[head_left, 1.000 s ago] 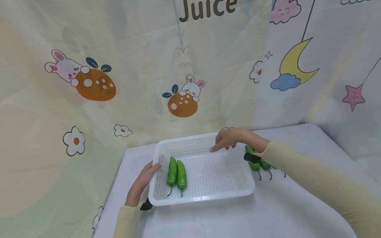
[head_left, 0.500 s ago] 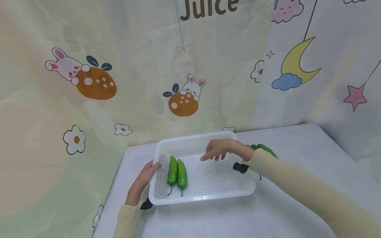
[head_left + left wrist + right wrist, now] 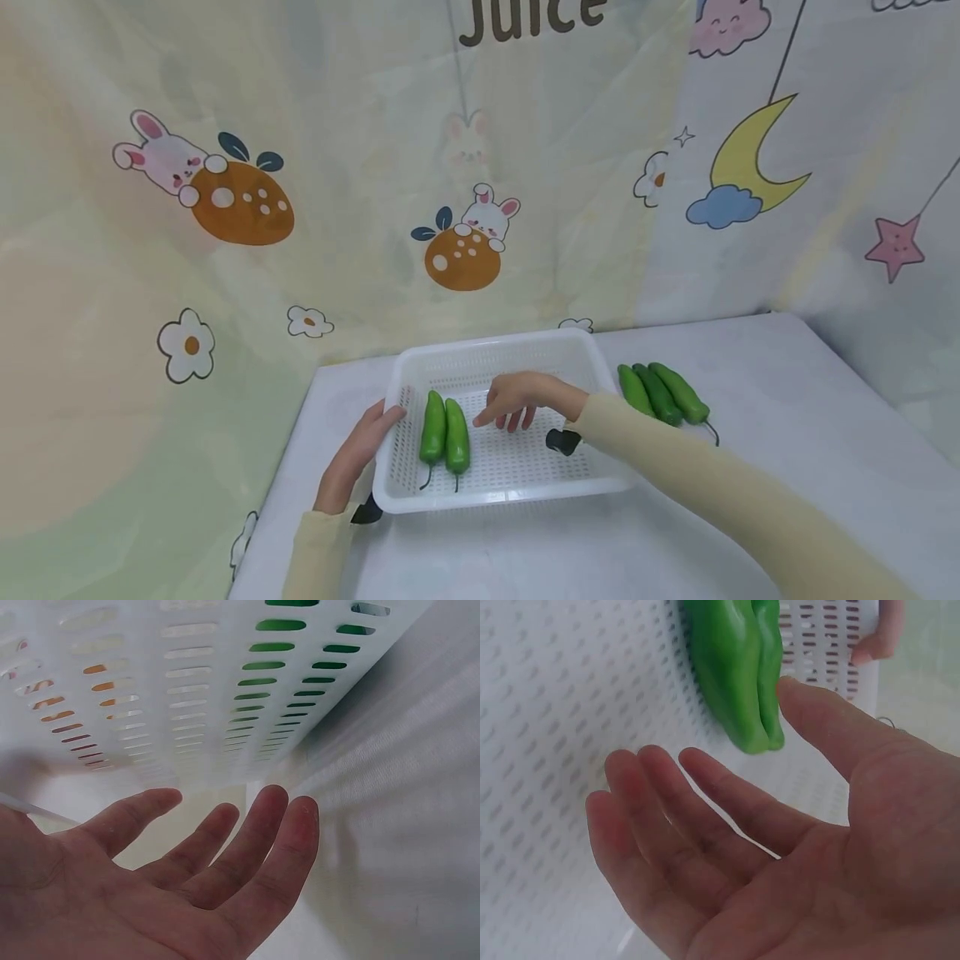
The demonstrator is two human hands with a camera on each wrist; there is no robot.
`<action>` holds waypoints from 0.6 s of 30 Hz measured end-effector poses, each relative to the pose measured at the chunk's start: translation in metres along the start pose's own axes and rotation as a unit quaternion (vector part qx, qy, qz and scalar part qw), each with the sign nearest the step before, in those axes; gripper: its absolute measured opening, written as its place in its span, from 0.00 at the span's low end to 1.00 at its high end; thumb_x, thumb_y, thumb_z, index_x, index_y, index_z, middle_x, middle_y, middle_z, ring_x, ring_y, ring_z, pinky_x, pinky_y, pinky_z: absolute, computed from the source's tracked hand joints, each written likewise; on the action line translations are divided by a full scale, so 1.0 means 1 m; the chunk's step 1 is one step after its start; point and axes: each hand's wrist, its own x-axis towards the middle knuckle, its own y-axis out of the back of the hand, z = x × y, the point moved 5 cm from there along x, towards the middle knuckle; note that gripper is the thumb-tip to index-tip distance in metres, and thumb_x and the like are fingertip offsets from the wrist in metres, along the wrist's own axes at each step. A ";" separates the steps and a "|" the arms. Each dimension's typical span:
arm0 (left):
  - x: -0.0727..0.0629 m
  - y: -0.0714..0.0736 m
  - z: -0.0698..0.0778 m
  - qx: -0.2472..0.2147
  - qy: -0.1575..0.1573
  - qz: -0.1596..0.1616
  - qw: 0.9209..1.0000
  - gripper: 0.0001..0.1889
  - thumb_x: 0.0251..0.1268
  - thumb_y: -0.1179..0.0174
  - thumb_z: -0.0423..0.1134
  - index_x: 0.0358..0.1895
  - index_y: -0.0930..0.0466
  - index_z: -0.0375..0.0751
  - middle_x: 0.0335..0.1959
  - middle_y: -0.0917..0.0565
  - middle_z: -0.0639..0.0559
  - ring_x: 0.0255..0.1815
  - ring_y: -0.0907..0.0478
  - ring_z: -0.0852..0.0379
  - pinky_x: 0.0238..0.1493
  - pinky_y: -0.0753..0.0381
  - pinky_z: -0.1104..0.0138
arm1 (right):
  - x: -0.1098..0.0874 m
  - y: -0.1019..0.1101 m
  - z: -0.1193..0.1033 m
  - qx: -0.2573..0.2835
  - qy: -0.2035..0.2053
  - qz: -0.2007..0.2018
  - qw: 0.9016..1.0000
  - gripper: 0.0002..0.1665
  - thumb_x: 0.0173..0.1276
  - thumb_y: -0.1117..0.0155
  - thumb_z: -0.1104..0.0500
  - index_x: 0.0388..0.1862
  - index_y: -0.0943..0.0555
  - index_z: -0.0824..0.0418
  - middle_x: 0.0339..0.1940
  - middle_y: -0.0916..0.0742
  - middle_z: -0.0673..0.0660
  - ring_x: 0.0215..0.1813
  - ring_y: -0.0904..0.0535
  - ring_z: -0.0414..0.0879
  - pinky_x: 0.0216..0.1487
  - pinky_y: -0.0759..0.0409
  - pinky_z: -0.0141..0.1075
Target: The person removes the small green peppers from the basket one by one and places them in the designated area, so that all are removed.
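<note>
A white perforated plastic basket (image 3: 517, 497) stands on the table with two green peppers side by side in its left part; the nearer-to-middle green pepper (image 3: 457, 437) is beside the other green pepper (image 3: 432, 427). My left hand (image 3: 358, 454) holds the basket's left rim, its thumb hooked over the edge and its fingers (image 3: 274, 847) along the outside wall. Over the basket's inside, my right hand (image 3: 517, 400) hovers just right of the peppers. Its fingers (image 3: 667, 825) are loosely bent, with nothing between them and the thumb.
Three more green peppers lie on the table right of the basket, among them a green pepper (image 3: 678, 392) on the outer side. The white table (image 3: 787, 467) meets a printed cloth backdrop (image 3: 360, 167) at the back. My right sleeve (image 3: 697, 492) crosses the basket's right edge.
My right hand has moved left and lower, from over the basket's back right to beside the two peppers. The peppers outside show more now. My left hand has stayed at the rim.
</note>
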 end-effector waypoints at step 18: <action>0.003 0.001 -0.001 0.003 -0.003 0.003 1.000 0.27 0.81 0.60 0.48 0.78 0.43 0.47 0.59 0.19 0.33 0.48 0.12 0.41 0.44 0.10 0.53 | 0.031 -0.018 -0.017 0.015 -0.032 0.029 0.999 0.28 0.66 0.33 0.40 0.43 0.15 0.65 0.40 0.10 0.61 0.43 0.10 0.56 0.48 0.11 0.49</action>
